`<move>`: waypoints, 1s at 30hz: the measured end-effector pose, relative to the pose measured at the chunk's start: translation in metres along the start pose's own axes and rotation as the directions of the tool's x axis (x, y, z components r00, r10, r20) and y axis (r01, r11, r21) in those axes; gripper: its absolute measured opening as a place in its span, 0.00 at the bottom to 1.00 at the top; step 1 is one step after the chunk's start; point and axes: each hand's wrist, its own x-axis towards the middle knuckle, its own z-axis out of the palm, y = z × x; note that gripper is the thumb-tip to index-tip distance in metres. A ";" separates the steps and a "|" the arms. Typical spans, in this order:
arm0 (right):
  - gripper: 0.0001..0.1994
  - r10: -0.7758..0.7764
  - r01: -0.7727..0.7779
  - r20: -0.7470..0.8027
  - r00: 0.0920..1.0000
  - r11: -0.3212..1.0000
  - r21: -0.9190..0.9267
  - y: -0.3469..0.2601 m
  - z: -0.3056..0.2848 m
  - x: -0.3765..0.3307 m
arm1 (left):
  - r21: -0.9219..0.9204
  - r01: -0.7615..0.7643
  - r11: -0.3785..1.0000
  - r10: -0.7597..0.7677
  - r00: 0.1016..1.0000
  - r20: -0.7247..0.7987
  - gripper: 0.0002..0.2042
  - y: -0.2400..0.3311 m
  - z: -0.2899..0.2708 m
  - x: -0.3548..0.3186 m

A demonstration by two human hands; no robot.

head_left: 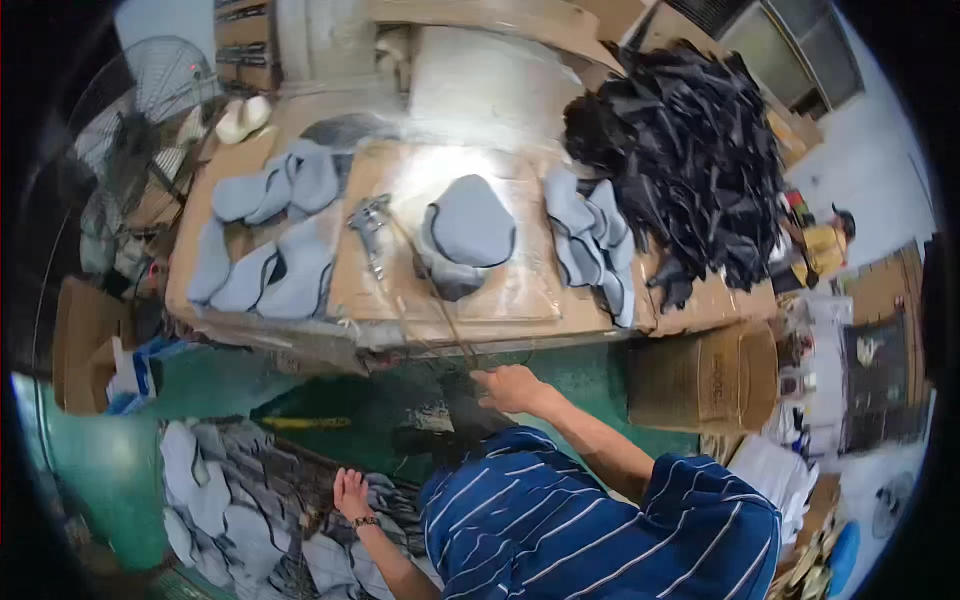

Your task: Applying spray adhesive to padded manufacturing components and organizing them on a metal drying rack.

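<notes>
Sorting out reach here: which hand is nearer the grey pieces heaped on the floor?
Left. The left hand rests on the floor heap of grey pieces; the right hand is up by the table edge, away from it.

The bench (300, 120) has a brown, matt top like cardboard or wood, with a glossy glare patch toward its far side. The grey pieces (470, 225) on it look like soft, matt cloth or foam, and the black heap (700, 150) looks like dull fabric offcuts. A metal tool (370, 225) shines faintly. The box (700, 380) is plain cardboard, the floor (330, 400) smooth, slightly glossy green, and the shirt (600, 530) striped cloth.
</notes>
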 end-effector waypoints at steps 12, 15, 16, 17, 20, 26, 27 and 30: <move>0.27 0.668 -0.199 0.012 0.744 0.204 0.958 0.238 0.096 -0.063 | 0.243 -0.124 0.962 -0.092 0.690 0.718 0.21 0.063 0.379 -0.092; 0.31 0.656 0.094 0.291 0.696 -0.486 0.869 0.311 0.121 -0.071 | 0.294 0.052 0.955 -0.258 0.638 0.726 0.22 0.023 0.465 -0.129; 0.31 0.647 0.098 0.304 0.699 -0.507 0.856 0.336 0.129 -0.068 | 0.340 0.089 0.936 -0.319 0.620 0.717 0.23 0.008 0.495 -0.140; 0.32 0.665 0.250 0.340 0.665 -0.627 0.738 0.363 0.142 -0.066 | 0.359 0.113 0.927 -0.356 0.572 0.739 0.23 -0.011 0.522 -0.149; 0.34 0.644 0.407 0.424 0.637 -0.747 0.525 0.411 0.138 -0.045 | 0.468 0.160 0.869 -0.468 0.571 0.675 0.25 -0.071 0.598 -0.153; 0.24 0.562 0.483 0.463 0.685 -0.827 0.288 0.474 0.111 -0.002 | 0.691 0.089 0.718 -0.441 0.825 0.352 0.27 -0.189 0.731 -0.141; 0.20 0.654 0.562 0.441 0.615 -0.756 0.336 0.479 0.106 0.001 | 0.694 0.086 0.715 -0.440 0.826 0.351 0.27 -0.206 0.745 -0.132; 0.09 0.776 0.697 0.428 0.463 -0.617 0.366 0.471 0.054 0.008 | 0.776 -0.108 0.621 -0.267 0.902 0.340 0.26 -0.241 0.766 -0.119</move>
